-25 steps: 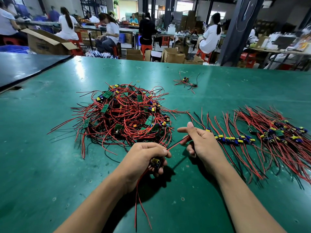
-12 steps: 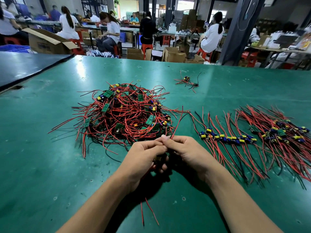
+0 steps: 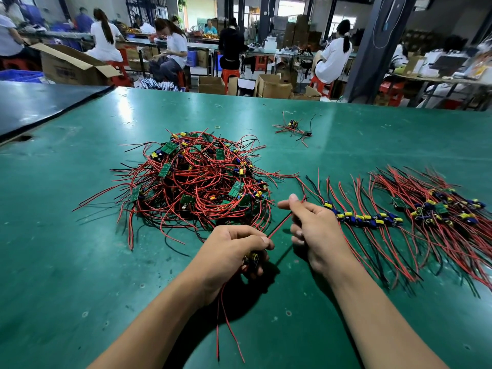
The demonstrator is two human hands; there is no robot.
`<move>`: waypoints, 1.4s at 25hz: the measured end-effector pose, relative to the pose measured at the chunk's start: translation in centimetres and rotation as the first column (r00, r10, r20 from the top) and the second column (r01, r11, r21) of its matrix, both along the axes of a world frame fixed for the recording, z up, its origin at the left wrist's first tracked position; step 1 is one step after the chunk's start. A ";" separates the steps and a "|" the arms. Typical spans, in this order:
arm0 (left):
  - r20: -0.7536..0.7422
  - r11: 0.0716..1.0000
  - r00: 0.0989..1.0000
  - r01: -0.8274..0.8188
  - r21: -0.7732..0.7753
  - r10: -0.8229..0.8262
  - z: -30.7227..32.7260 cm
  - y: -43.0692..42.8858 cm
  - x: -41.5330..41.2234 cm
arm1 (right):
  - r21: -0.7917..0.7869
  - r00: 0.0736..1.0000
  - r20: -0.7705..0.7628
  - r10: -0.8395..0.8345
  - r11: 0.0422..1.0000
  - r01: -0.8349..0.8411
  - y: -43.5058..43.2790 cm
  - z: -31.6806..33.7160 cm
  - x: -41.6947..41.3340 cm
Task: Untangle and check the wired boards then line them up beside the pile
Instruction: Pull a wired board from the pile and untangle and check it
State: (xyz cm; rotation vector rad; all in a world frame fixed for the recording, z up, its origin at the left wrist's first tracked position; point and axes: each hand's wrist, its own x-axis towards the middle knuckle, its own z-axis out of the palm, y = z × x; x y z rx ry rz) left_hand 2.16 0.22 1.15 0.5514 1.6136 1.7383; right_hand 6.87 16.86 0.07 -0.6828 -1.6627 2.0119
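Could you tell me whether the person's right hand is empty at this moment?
No, the right hand pinches a red wire stretched from the board that the left hand grips.

Red wires [image 3: 197,182], green table [image 3: 66,249]

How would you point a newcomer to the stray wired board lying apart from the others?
On the green table, find the big tangled pile, then look beyond it to the right, toward the far edge. The stray board lies there alone, touching neither pile nor the lined-up row.
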 end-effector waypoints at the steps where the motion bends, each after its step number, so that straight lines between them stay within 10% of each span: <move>1: -0.015 1.000 1.000 0.007 -0.006 -0.007 0.0 -0.1 0.0 | -0.025 1.000 -0.014 -0.017 1.000 0.016 0.1 0.1 0.0; 10: -0.007 1.000 1.000 0.025 -0.015 -0.025 0.2 -0.3 -0.1 | -0.550 0.975 -0.179 0.130 0.809 -0.209 1.1 1.8 0.6; 15: -0.004 1.000 1.000 0.017 -0.014 -0.017 0.2 -0.4 -0.3 | 0.066 0.999 -0.005 -0.039 0.997 0.039 1.1 -0.3 0.1; 20: -0.020 0.999 0.999 0.034 -0.014 -0.034 0.3 -0.3 -0.1 | 0.202 0.988 -0.052 -0.146 0.967 0.153 1.6 -0.4 0.2; 28: -0.013 0.999 0.999 0.039 -0.007 -0.039 0.5 -0.5 0.0 | -0.545 0.998 -0.065 0.003 0.838 -0.037 1.7 1.8 0.6; 35: 0.012 1.000 1.000 0.028 -0.011 -0.028 0.4 -0.6 -0.2 | -0.431 0.996 -0.087 -0.013 0.902 -0.025 1.4 1.7 0.7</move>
